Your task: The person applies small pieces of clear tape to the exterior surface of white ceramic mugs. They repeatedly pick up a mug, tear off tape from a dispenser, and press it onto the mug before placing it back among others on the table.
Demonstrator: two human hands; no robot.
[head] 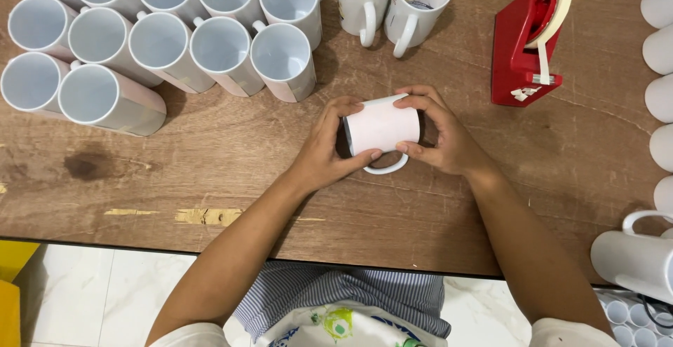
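Gripped one paper-wrapped white mug (382,128) on its side at table (210,172) centre: left hand (329,147) clasped at 9 o'clock, right hand (438,133) at 3. Counted 12 wrapped mugs (210,45) at 10 o'clock, 2 mugs with rolled sheets (392,3) at 12, 1 red tape dispenser (526,45) at 2.

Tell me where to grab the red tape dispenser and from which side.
Grip the tape dispenser across its flat red body, coming from above. The tape roll and cutter end with the loose strip sit toward its right and near end, so keep fingers on the plain left part.
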